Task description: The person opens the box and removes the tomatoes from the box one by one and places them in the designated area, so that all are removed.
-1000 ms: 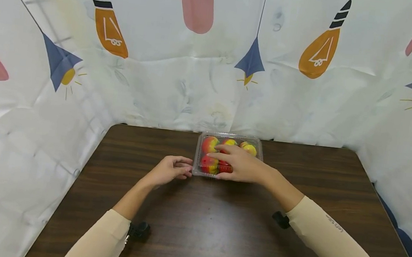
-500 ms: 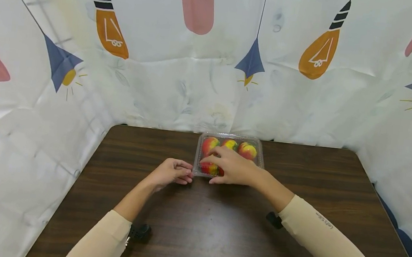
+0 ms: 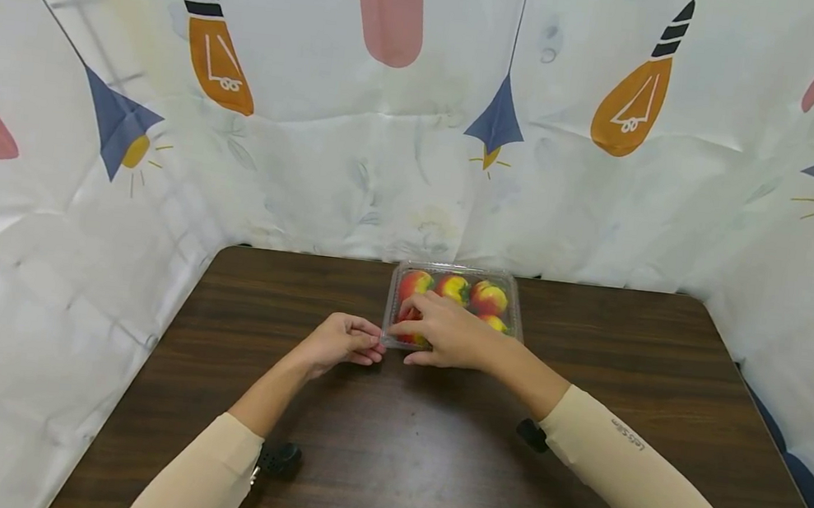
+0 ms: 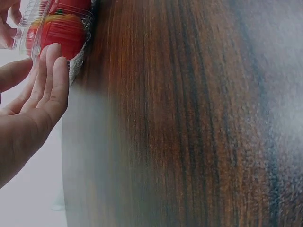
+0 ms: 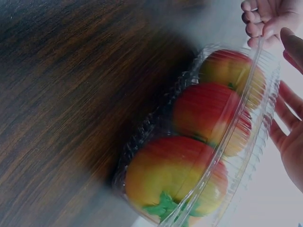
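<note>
Grip, left hand: left hand (image 3: 340,340) at the near left corner of the clear container (image 3: 456,268), thumb and fingers about the corner; whether they pinch the rim or only touch, cannot tell.
Grip, right hand: right hand (image 3: 447,333) arched over the container's near left part, fingers spread apart from each other, clamped on nothing that shows; fingertip contact with the lid unclear.
Container: middle of the table's far edge, on the dark wood-grain table (image 3: 414,470), red-and-yellow fruits inside.
Head view only: back row, three fruits side by side, left fruit (image 3: 416,284), middle fruit (image 3: 454,289), right fruit (image 3: 488,297); front row partly under the right hand.
Right wrist view only: front row whole from the side, three fruits in line, nearest one (image 5: 175,170) with a green leafy stem; ribbed plastic wall and long rim show clearly. Left hand sits at the far end of that rim.
Left wrist view: left fingers straight-ish, tips right by the container wall; red fruit through the plastic; part of the right hand at the top left edge.
Sleeve print: right cream sleeve (image 3: 640,477) carries small dark lettering, looks like "Let's Slim", tiny.
Backdrop: white cloth (image 3: 296,176) printed with orange bulbs and blue lamps.
</note>
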`<state>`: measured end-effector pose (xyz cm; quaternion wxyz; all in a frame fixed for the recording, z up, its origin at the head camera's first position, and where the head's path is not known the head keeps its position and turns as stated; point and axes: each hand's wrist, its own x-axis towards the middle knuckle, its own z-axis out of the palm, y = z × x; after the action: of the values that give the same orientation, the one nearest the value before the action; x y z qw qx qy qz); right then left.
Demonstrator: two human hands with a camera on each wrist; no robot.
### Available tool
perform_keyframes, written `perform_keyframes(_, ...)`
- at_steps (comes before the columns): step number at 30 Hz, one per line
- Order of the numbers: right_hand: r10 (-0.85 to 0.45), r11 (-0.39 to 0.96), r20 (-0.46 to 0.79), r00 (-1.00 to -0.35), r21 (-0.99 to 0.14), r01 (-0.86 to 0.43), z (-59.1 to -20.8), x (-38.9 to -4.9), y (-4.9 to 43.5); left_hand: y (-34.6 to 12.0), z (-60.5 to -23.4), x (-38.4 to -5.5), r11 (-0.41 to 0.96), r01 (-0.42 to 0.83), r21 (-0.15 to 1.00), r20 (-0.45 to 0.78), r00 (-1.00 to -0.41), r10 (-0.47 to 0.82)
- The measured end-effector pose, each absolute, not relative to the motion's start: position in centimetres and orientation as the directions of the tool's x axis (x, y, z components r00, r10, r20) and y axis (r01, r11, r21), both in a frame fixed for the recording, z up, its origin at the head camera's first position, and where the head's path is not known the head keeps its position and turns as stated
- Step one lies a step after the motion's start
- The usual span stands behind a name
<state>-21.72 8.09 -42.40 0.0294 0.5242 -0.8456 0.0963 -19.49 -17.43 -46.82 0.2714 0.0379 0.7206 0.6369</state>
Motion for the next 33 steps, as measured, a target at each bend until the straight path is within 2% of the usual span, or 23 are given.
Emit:
perform_keyframes(11, -0.888, 0.419, 0.183, -0.422, -0.058, -0.906, -42.8, -21.5, 7.3, -17.2, -47.0, -19.5, 0.145, -0.308, 0.94, -0.34, -0.857, 0.387)
perform_keyframes(27, -0.832, 0.458, 0.367, -0.416, 0.029, -0.889, -45.0, -21.1, 6.1, -16.9, -47.1, -19.4, 0.129, -0.325, 0.937, -0.349, -0.863, 0.365)
perform_keyframes(33, -0.82, 0.474, 0.391, -0.419, 0.051, -0.879, -45.6, -21.1, 5.8, -16.9, -47.2, -19.5, 0.114, -0.337, 0.935, -0.355, -0.861, 0.365)
